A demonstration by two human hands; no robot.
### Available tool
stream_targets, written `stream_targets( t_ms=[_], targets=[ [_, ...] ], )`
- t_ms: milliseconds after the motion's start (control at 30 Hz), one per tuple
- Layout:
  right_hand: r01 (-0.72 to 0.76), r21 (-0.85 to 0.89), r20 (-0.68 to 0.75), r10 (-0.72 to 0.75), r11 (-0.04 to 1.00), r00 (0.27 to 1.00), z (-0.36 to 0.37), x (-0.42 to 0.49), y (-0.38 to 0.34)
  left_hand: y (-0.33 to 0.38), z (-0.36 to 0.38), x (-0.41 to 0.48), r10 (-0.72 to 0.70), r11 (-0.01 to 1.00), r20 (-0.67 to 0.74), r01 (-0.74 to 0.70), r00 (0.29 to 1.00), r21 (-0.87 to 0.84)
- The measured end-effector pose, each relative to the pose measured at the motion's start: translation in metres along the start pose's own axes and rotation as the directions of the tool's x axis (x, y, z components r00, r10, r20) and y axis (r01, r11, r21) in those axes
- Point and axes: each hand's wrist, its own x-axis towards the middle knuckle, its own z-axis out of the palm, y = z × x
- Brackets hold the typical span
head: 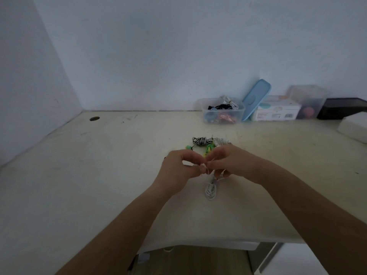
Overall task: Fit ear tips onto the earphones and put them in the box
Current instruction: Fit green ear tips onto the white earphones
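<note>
My left hand [179, 168] and my right hand [231, 163] meet fingertip to fingertip above the cream table [99, 175], both pinching the bud end of a white earphone. Its coiled white cable [211, 190] hangs down onto the table just below my hands. What sits between the fingertips is too small to make out. Behind my hands lies a small pile of earphones [206, 144]: one black-and-white striped, one green, one white. A clear plastic box [223, 113] holding several earphones stands at the back, with its blue lid [256, 99] leaning beside it.
Along the back wall right of the clear box stand a white carton [278, 112], a frosted container [309, 102] and a black box [341, 108]. A white box [354, 127] sits at the right edge. A cable hole [94, 118] is at the back left. The table's front edge is near me.
</note>
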Motion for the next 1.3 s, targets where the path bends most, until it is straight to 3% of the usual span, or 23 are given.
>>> stream_targets(
  t_ms=[267, 400, 667, 800, 900, 1033, 1167, 1300],
  targets=[
    [0.085, -0.02, -0.022, -0.085, 0.996, 0.996, 0.001, 0.003, 0.006, -0.001, 0.001, 0.003, -0.039, 0.995, -0.016, 0.037, 0.999, -0.097],
    [0.117, 0.087, -0.094, -0.108, 0.989, 0.99, 0.004, 0.005, 0.007, -0.004, -0.002, 0.005, -0.099, 0.986, -0.091, 0.085, 0.991, -0.144],
    [0.209, 0.153, -0.261, -0.164, 0.966, 0.951, 0.012, 0.015, 0.007, -0.016, 0.001, 0.008, -0.109, 0.993, -0.147, 0.101, 0.983, -0.061],
    [0.247, 0.369, -0.327, -0.123, 0.896, 0.937, 0.01, 0.021, 0.005, -0.018, -0.003, 0.009, -0.125, 0.984, -0.107, 0.138, 0.986, 0.116],
    [0.246, 0.531, -0.308, -0.086, 0.811, 0.948, 0.008, 0.027, 0.001, -0.019, -0.007, 0.01, -0.137, 0.973, -0.038, 0.141, 0.99, 0.182],
    [0.214, 0.566, -0.242, -0.088, 0.796, 0.966, 0.003, 0.038, -0.004, -0.014, -0.023, 0.016, -0.114, 0.974, -0.046, 0.12, 0.992, 0.191],
    [0.138, 0.545, -0.119, -0.087, 0.827, 0.989, -0.001, 0.049, -0.009, -0.011, -0.06, 0.031, -0.059, 0.986, -0.218, 0.091, 0.974, 0.142],
    [0.085, 0.498, -0.075, -0.054, 0.863, 0.996, -0.001, 0.063, -0.014, -0.024, -0.091, 0.055, -0.057, 0.964, -0.349, 0.143, 0.936, 0.225]
  ],
)
